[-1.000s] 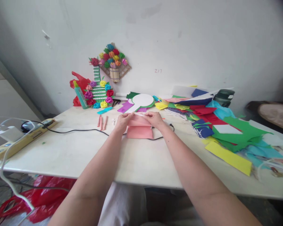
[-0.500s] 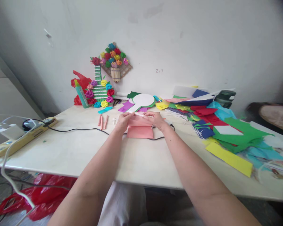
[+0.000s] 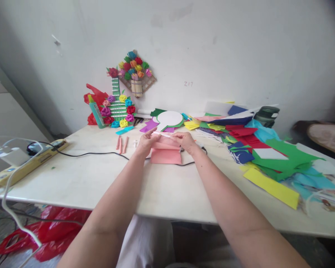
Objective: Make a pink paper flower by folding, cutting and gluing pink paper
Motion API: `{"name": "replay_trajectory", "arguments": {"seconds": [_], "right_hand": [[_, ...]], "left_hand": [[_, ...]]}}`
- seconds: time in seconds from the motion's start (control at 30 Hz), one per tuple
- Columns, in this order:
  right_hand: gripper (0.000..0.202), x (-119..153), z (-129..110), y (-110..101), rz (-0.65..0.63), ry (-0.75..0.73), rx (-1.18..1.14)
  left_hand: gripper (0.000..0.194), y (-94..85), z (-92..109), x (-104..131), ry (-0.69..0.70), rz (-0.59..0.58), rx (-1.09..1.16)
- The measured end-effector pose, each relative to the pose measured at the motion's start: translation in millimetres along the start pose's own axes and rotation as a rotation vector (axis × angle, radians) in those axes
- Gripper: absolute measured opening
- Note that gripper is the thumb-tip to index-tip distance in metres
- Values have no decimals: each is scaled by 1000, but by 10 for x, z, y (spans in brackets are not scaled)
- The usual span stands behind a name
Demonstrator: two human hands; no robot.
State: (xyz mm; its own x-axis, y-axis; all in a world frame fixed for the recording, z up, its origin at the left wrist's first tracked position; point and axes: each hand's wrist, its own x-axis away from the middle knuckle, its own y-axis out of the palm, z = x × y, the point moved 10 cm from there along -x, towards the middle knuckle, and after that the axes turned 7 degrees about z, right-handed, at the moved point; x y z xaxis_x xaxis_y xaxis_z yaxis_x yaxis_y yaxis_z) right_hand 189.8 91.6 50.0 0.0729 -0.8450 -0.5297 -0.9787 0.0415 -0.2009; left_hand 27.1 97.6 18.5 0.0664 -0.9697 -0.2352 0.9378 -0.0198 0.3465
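Note:
A small pink sheet of paper point(image 3: 169, 143) is held up between my two hands, a pale, narrow strip along its far edge. My left hand point(image 3: 146, 143) has its thumb and fingers closed on the left end of that sheet. At the right end, my right hand point(image 3: 186, 142) pinches the same edge between thumb and fingertips. Beneath lies another pink piece of paper point(image 3: 166, 157), flat on the table. Whether the two pink pieces are joined is hard to tell. Just beyond my fingers is a round white card shape with a handle and green border point(image 3: 170, 119).
Several pink paper rolls point(image 3: 122, 144) lie to the left, near a black cable point(image 3: 92, 153). A glue bottle point(image 3: 97, 113) stands by a flower-decorated paper guitar shape point(image 3: 118, 108). Coloured paper point(image 3: 281, 158) piles up on the right. A power strip point(image 3: 30, 163) sits at left.
My left fingers have lifted and loosened slightly at the far edge of the pink paper. My right hand keeps nearly the same place.

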Motion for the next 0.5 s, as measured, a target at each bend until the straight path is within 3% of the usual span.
{"name": "replay_trajectory", "arguments": {"seconds": [0.07,0.23,0.5], "right_hand": [[18,-12,57,-21,24,25,-10],[24,-39,162,-41,49,47,-17],[22,-8,125,28,-8,59,-55]], "left_hand": [[63,5,0,5,-11,-10,-6],[37,33,-7,4,-11,-52,-27],[31,37,-75,7,-46,-94,-50]]}}
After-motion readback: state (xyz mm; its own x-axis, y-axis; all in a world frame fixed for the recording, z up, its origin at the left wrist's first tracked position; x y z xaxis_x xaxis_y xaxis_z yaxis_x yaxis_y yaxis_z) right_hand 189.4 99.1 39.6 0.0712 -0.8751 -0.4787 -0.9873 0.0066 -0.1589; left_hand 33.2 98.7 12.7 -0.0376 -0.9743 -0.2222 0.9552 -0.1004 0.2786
